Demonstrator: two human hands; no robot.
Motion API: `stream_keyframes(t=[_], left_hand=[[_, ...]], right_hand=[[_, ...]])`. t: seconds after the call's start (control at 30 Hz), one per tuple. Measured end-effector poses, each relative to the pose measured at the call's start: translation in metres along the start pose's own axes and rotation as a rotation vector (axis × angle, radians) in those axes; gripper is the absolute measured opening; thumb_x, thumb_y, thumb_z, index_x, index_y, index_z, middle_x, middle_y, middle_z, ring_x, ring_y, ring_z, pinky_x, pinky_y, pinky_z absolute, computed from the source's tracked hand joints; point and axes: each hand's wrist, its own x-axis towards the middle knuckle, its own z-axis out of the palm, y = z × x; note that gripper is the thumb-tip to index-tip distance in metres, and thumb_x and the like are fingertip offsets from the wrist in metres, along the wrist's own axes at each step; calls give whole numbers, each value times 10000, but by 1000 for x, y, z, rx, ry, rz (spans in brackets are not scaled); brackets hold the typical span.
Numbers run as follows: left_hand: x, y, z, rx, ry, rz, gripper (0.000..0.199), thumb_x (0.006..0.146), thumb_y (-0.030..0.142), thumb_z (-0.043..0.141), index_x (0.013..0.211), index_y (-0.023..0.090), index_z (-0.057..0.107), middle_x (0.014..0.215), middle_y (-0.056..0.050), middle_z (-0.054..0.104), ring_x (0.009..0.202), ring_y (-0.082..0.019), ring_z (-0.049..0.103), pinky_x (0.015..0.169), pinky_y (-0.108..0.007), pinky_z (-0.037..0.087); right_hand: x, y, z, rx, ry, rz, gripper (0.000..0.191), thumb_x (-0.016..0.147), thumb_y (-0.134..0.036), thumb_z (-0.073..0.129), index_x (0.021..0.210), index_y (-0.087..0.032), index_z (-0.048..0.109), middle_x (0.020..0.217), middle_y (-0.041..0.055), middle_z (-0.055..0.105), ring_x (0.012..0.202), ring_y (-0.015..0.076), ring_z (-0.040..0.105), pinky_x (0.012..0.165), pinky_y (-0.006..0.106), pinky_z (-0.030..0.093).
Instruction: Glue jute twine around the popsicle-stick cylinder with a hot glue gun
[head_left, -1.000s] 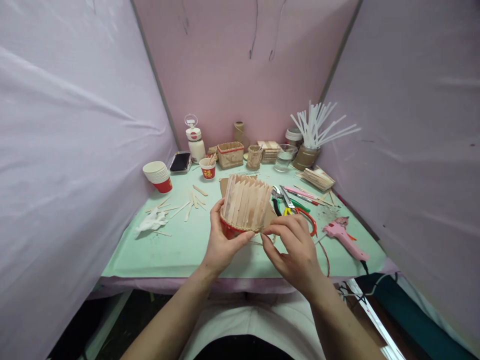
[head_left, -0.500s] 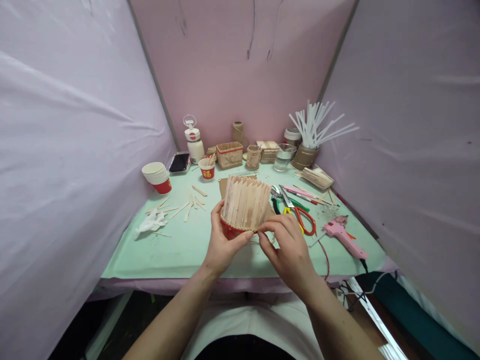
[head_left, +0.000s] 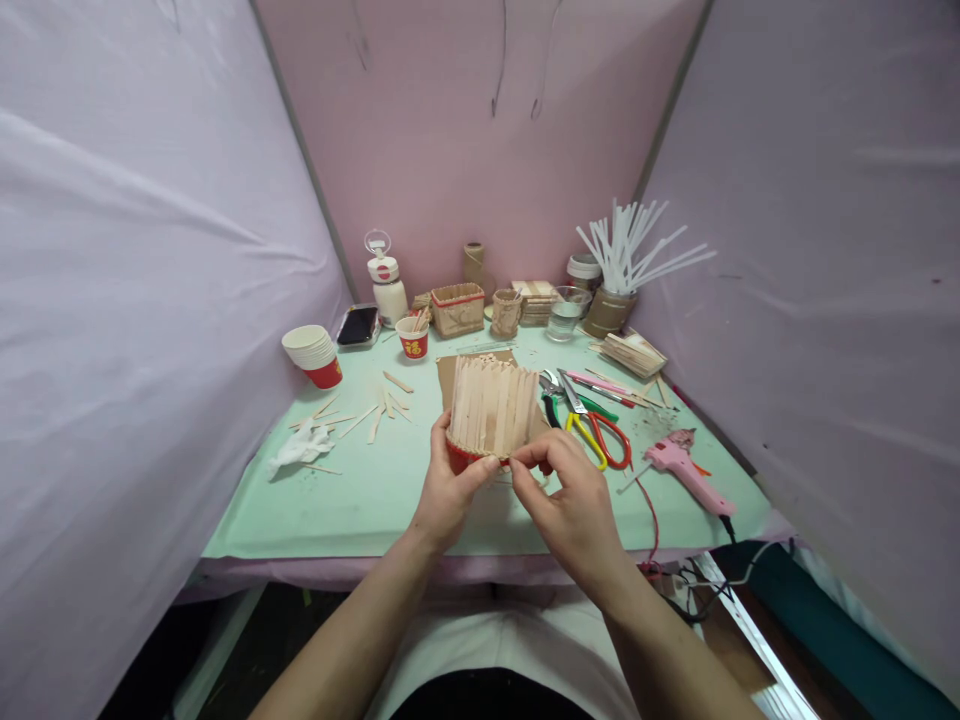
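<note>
Here, a wooden basket (head_left: 491, 415) is held up over the near part of the table (head_left: 337, 520), standing nearly upright, its sticks (head_left: 514, 400) running up and down with the jagged ends on top and a red-edged band (head_left: 466, 454) at the bottom. The left hand (head_left: 451, 488) curls partly closed around its lower left side. The right hand (head_left: 566, 490) brings thumb and forefinger tips together at the band's front; what lies between them is too small to tell.

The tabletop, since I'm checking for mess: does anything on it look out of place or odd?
Yes: a crumpled tissue and loose wooden sticks lie scattered at the left like leftover scraps, and specks dirty the tabletop near the pink glue gun. No spill shows.
</note>
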Motion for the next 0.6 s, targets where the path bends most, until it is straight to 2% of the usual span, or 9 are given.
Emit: stream_keyframes(t=[0.17,0.33,0.5,0.6], left_hand=[[0,3,6,-94,-8,-71,619,686,257,729,1222,230,419,1253,-85,553,1155,-239,543,1007,-430,417],[0,3,6,-105,4,-67,554,694,249,724,1180,230,459,1257,-73,551,1156,-224,540,1006,-411,419],[0,2,5,-102,13,-71,567,706,246,716,1204,236,445,1240,-69,561,1146,-215,547,1008,-395,421],[0,2,4,-64,16,-58,589,715,252,714,1228,238,425,1249,-75,558,1168,-224,537,1019,-404,412]], right_hand=[[-1,1,1,-24,39,-69,83,850,-126,550,851,-202,583,822,39,590,802,169,557,711,319,465],[-4,5,0,-68,125,-173,193,821,-103,567,965,-217,624,877,59,589,815,180,569,710,337,488],[-6,9,1,-159,103,-345,328,795,-83,590,1073,-250,639,892,70,612,810,192,566,701,361,485],[-5,11,3,-176,95,-365,361,797,-78,589,1112,-250,632,919,79,620,838,201,566,719,370,491]])
